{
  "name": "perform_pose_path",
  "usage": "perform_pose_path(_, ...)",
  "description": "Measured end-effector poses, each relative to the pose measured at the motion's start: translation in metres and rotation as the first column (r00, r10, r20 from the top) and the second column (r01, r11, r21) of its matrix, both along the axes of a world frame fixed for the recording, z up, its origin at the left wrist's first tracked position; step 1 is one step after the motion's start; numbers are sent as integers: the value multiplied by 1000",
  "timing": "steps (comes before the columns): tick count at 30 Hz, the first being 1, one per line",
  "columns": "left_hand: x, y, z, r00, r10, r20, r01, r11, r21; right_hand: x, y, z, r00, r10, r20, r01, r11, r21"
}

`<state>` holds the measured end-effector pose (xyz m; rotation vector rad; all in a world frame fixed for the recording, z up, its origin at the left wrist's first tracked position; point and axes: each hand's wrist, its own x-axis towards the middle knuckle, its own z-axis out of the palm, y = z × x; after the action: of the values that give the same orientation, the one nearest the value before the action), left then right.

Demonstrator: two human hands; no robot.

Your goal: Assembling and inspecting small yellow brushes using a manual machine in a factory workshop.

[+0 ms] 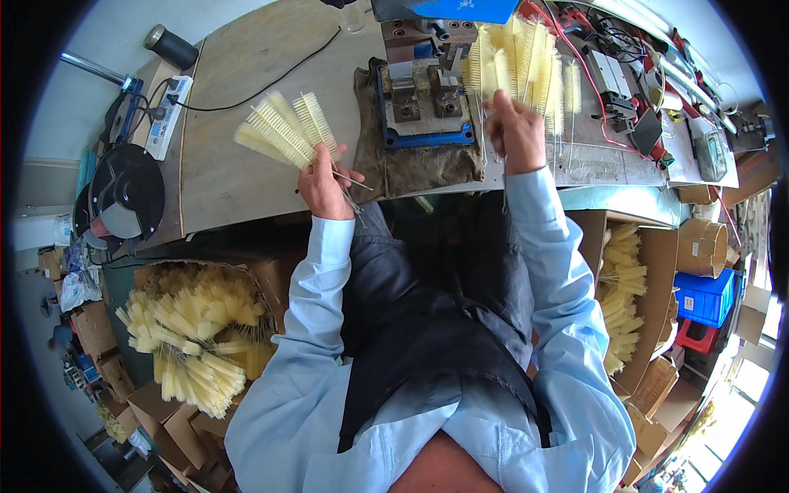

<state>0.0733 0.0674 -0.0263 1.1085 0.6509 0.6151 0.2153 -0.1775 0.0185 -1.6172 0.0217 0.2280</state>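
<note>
My left hand is closed around the wire stems of several pale yellow bristle brushes, which fan out above the fingers over the table's left half. To the right, my right hand is pinched at the lower end of one bristle brush, in front of a pile of similar brushes with thin wire stems hanging toward the table edge. Between the hands stands a metal press fixture on a blue base, with a dark cloth under it.
Open boxes of brushes stand below the table, one group of brushes at left, another at right. A black reel, a power strip and a dark cup are at left. Tools and a red cable lie at right.
</note>
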Motion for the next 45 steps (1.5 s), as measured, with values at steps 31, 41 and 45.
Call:
perform_pose_path(31, -51, -32, 28, 985, -126, 119, 130, 991, -22, -55, 98, -5, 903, 339, -265, -224, 896, 382)
perform_pose_path(41, -6, -2, -4, 992, -86, 91, 88, 996, -20, -25, 99, 15, 831, 424, -359, -198, 830, 521)
perform_pose_path(45, -4, 0, -10, 989, -96, 113, 99, 995, -22, -47, 89, 21, 703, 536, -467, -140, 749, 648)
